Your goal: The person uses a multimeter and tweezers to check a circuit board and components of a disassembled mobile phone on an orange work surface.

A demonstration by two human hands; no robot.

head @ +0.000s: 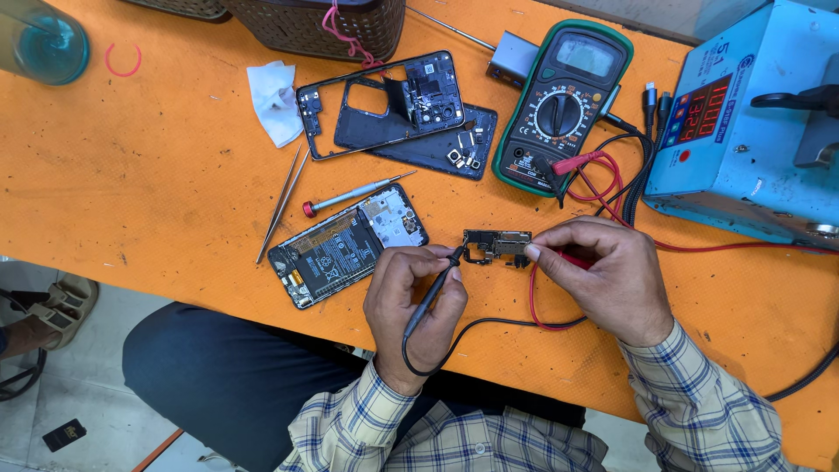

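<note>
Head view: probing a small board [498,246], lying on the orange table [157,175] near its near edge, just right of the opened phone [348,246]. Left hand [416,308] clamped on a black probe [434,293], tip at the board's left end. Right hand [603,278] pinched on a red probe [572,260] (mostly hidden) at the right end. Meter [564,105] farther back. Judged: testing step under way; next calls for steady tips and a glance at the meter.
</note>
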